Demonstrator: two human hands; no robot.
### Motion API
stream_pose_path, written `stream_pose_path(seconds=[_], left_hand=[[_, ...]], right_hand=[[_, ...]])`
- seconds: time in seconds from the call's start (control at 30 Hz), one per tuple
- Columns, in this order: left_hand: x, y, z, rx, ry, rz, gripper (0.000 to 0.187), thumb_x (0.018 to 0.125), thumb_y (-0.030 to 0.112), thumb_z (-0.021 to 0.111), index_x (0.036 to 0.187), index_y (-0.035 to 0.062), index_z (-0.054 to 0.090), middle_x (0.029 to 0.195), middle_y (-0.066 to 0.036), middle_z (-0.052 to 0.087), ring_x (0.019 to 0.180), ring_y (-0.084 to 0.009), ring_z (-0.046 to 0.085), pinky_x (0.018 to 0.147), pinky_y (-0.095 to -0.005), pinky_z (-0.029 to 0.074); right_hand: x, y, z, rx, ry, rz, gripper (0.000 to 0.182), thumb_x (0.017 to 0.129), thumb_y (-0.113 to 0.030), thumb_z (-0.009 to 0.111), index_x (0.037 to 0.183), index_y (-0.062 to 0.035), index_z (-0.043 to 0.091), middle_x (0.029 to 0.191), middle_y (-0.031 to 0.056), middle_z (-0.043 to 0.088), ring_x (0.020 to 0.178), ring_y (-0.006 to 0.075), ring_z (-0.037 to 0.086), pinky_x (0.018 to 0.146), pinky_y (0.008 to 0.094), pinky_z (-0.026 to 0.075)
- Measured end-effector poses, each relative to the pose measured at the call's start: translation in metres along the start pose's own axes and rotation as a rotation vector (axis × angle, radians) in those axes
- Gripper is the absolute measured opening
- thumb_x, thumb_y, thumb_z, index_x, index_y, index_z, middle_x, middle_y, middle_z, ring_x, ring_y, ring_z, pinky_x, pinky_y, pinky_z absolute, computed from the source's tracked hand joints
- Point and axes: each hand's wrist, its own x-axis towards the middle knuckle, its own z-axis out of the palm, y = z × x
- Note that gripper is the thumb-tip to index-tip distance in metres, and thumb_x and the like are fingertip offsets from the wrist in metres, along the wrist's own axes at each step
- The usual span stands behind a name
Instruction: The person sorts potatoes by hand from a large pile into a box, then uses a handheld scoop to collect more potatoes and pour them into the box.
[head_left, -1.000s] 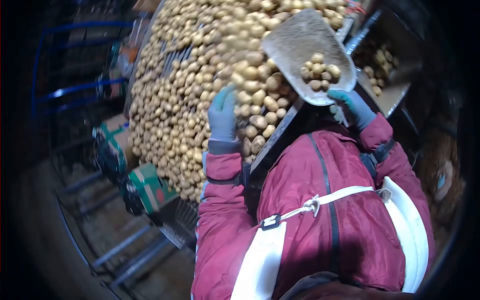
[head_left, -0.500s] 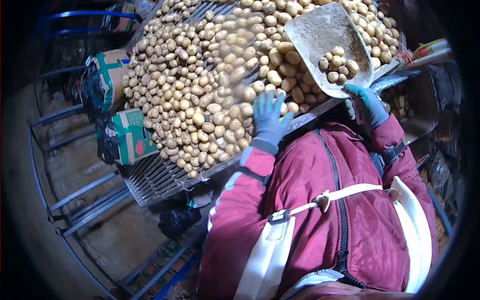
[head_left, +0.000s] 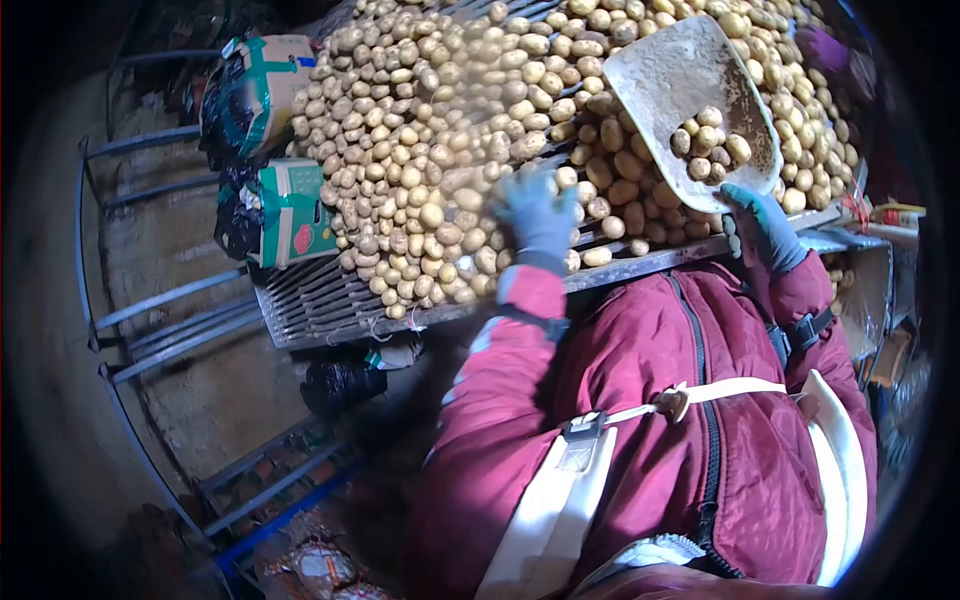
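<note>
Many potatoes (head_left: pixel 400 160) cover a slatted metal table (head_left: pixel 310 305). My left hand (head_left: pixel 538 215), in a grey-green glove and slightly blurred, rests among them near the table's front edge, its fingers apart. Bare slats show just right of it. My right hand (head_left: pixel 765 228), gloved alike, is closed on the near end of a worn, whitish scoop (head_left: pixel 670 90). The scoop lies tilted over the heap, with several small potatoes (head_left: pixel 708 145) inside near my hand. Larger potatoes (head_left: pixel 625 165) lie between my left hand and the scoop.
Two cardboard boxes with green tape, one (head_left: pixel 285 80) behind the other (head_left: pixel 295 215), stand by the table's left side. Metal rails (head_left: pixel 170 300) run over the floor at left. Another person's purple glove (head_left: pixel 822 48) is at top right. A bin (head_left: pixel 862 290) sits at right.
The view has shifted, so the table and scoop appear farther right. My left hand has moved leftward over the table, and more slats show beside it. A purple glove has appeared at top right.
</note>
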Motion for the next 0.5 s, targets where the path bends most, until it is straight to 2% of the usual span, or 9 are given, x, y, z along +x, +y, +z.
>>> stream_pose_path(seconds=[0.07,0.1,0.2,0.23,0.3,0.37,0.43,0.47,0.5], left_hand=[[-0.006,0.032,0.053,-0.078,-0.107,0.125,0.063,0.088,0.045,0.071,0.138,0.0080,0.061,0.149,-0.025,0.049,0.146,-0.0480,0.033,0.122,-0.0574,0.025],[-0.008,0.063,0.020,-0.045,-0.224,0.037,0.061,0.091,0.042,0.070,0.140,0.0072,0.060,0.149,-0.027,0.049,0.142,-0.0470,0.038,0.122,-0.0556,0.027],[-0.010,0.047,0.001,-0.356,-0.138,0.072,0.058,0.092,0.038,0.069,0.140,0.0071,0.060,0.149,-0.024,0.050,0.140,-0.0440,0.042,0.120,-0.0531,0.032],[-0.009,0.039,-0.019,-0.325,-0.124,0.014,0.057,0.092,0.037,0.070,0.140,0.0072,0.060,0.148,-0.024,0.051,0.139,-0.0439,0.042,0.118,-0.0534,0.033],[-0.010,-0.047,0.014,0.166,0.049,0.244,0.060,0.092,0.038,0.070,0.143,0.0075,0.058,0.148,-0.026,0.049,0.140,-0.0438,0.041,0.118,-0.0537,0.033],[0.009,-0.050,-0.007,-0.224,0.054,-0.284,0.066,0.093,0.040,0.069,0.148,0.0081,0.051,0.150,-0.028,0.045,0.141,-0.0435,0.040,0.118,-0.0545,0.033],[0.011,-0.034,0.003,-0.147,-0.027,-0.353,0.074,0.092,0.044,0.069,0.152,0.0085,0.045,0.152,-0.029,0.041,0.143,-0.0453,0.036,0.119,-0.0557,0.031],[0.011,0.006,-0.010,-0.050,-0.085,-0.254,0.077,0.091,0.044,0.070,0.153,0.0088,0.043,0.153,-0.029,0.040,0.144,-0.0465,0.034,0.119,-0.0561,0.030],[0.007,0.032,-0.010,0.048,-0.146,-0.156,0.079,0.090,0.045,0.071,0.154,0.0091,0.042,0.154,-0.029,0.039,0.144,-0.0478,0.032,0.120,-0.0566,0.029]], right_hand=[[0.016,0.003,-0.013,-0.143,-0.044,-0.052,0.031,0.101,-0.036,0.060,0.096,-0.0073,0.071,0.064,-0.0036,0.057,0.050,0.0071,0.050,0.045,0.0254,0.039],[0.021,-0.001,-0.017,-0.149,-0.056,-0.053,0.031,0.101,-0.036,0.060,0.096,-0.0073,0.071,0.064,-0.0036,0.057,0.050,0.0071,0.050,0.045,0.0254,0.039],[0.021,-0.009,-0.016,-0.117,-0.080,-0.148,0.029,0.102,-0.030,0.059,0.104,-0.0053,0.074,0.069,-0.0035,0.059,0.052,0.0061,0.049,0.047,0.0243,0.039],[0.025,-0.012,-0.030,-0.082,-0.150,0.053,0.027,0.102,-0.027,0.059,0.105,-0.0044,0.074,0.074,-0.0018,0.062,0.061,0.0081,0.055,0.055,0.0261,0.045],[0.043,0.008,-0.034,-0.088,-0.120,-0.055,0.026,0.102,-0.025,0.060,0.105,-0.0028,0.074,0.085,0.0005,0.066,0.076,0.0103,0.060,0.070,0.0277,0.050],[0.045,0.013,-0.038,-0.141,-0.130,-0.059,0.026,0.101,-0.023,0.061,0.106,-0.0010,0.074,0.095,0.0019,0.068,0.087,0.0116,0.060,0.082,0.0282,0.049],[0.050,0.017,-0.038,-0.213,-0.124,-0.139,0.023,0.097,-0.027,0.067,0.101,-0.0054,0.073,0.079,-0.0016,0.065,0.066,0.0094,0.059,0.057,0.0260,0.046],[0.043,0.011,-0.031,-0.571,-0.133,-0.567,0.023,0.098,-0.024,0.065,0.105,-0.0042,0.073,0.091,0.0012,0.069,0.082,0.0117,0.064,0.071,0.0297,0.052],[0.035,-0.007,-0.020,0.006,-0.124,-0.013,0.024,0.100,-0.023,0.064,0.105,-0.0019,0.073,0.099,0.0018,0.069,0.093,0.0124,0.064,0.081,0.0320,0.052]])
